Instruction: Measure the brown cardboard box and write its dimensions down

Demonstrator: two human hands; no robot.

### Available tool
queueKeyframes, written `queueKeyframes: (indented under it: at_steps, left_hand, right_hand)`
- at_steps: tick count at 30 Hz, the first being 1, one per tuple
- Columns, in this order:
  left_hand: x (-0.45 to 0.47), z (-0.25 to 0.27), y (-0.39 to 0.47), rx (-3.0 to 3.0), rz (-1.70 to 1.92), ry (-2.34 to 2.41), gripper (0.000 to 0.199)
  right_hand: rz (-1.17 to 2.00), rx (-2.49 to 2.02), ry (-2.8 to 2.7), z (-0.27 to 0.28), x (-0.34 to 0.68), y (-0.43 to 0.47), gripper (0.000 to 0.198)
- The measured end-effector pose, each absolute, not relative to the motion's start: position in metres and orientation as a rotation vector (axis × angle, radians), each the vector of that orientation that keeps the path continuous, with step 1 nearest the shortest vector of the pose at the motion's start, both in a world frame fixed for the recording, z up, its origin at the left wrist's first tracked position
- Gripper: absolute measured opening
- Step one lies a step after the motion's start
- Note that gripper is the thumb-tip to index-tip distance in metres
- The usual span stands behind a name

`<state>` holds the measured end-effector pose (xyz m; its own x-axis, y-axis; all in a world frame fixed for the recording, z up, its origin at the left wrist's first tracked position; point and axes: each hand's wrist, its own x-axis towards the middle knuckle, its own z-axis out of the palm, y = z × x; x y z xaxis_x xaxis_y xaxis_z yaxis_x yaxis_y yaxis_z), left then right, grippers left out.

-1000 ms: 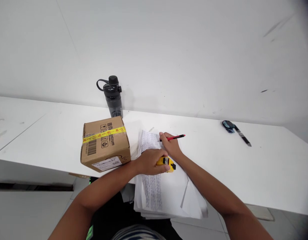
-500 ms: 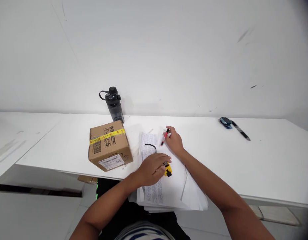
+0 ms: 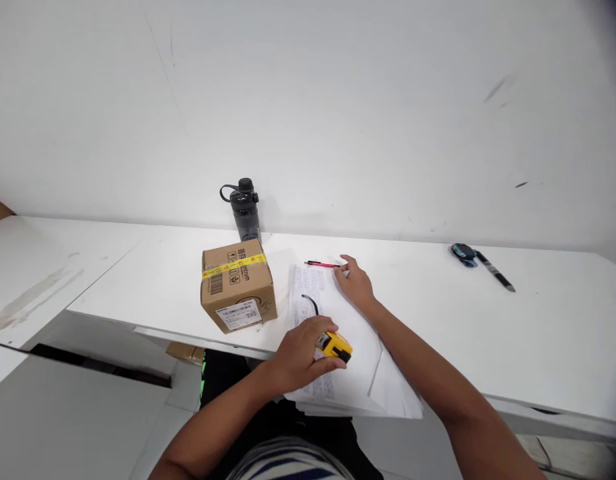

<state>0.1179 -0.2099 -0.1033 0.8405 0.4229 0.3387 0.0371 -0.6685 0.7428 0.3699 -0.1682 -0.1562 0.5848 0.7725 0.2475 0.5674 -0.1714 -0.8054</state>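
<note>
My left hand is closed around a yellow and black tape measure, held over the papers, with a black wrist strap trailing from it. At the back edge of the papers lies a red and black pen, roughly level across the table. The fingertips of my right hand are at the pen's right end, thumb and forefinger apart. A stack of printed and blank paper sheets lies beneath both hands and overhangs the table's front edge.
Left of the papers sits a taped cardboard box with a label. A dark water bottle stands behind it. Toward the right of the white table are a blue-black coiled item and a black marker-like stick.
The pen has gone from slanting in my right hand to lying flat behind the papers, and those fingers have spread. My left hand has turned, exposing more of the tape measure. The view has shifted left.
</note>
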Motion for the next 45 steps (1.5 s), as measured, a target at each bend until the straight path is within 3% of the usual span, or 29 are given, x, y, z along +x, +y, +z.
queueKeyframes:
  at_steps: [6,9,11,14,17,20,24,28,34,40,45]
  left_hand:
    - [0.084,-0.058,-0.237,1.756,0.987,-0.056,0.059]
    - [0.075,-0.040,-0.247,1.509,1.087,-0.008,0.052]
    - [0.073,-0.033,-0.249,1.401,1.233,0.046,0.051]
    - [0.072,-0.025,-0.245,1.361,1.619,0.072,0.051]
    - [0.066,-0.012,-0.239,1.305,2.040,0.074,0.051]
    - [0.050,0.001,-0.237,1.296,2.205,0.186,0.056]
    - [0.018,0.009,-0.240,1.504,2.101,0.575,0.060]
    - [-0.012,0.009,-0.234,1.635,1.768,0.871,0.066]
    - [-0.022,0.003,-0.203,1.434,1.331,0.955,0.038]
    - [-0.007,0.012,-0.193,1.570,0.987,0.970,0.048]
    - [-0.006,0.021,-0.193,1.573,1.000,0.944,0.046]
  right_hand:
    - [0.330,-1.592,-1.187,-0.107,0.348,-0.179,0.054]
    - [0.582,-1.304,-1.490,-0.059,0.319,-0.196,0.056]
    - [0.933,-0.785,-1.799,-0.025,0.295,-0.207,0.072]
    - [1.114,-0.315,-2.079,0.018,0.253,-0.213,0.095]
    - [0.863,-0.145,-2.267,0.044,0.209,-0.206,0.119]
    - [0.553,-0.264,-2.297,0.047,0.177,-0.202,0.108]
    - [0.232,-0.354,-2.170,0.031,0.162,-0.203,0.078]
    - [0.095,-0.458,-2.052,0.022,0.171,-0.200,0.068]
    - [-0.063,-0.662,-1.966,0.030,0.207,-0.188,0.049]
    - [0.290,-0.819,-1.886,0.026,0.220,-0.173,0.053]
    - [0.361,-0.790,-1.869,0.025,0.213,-0.171,0.058]
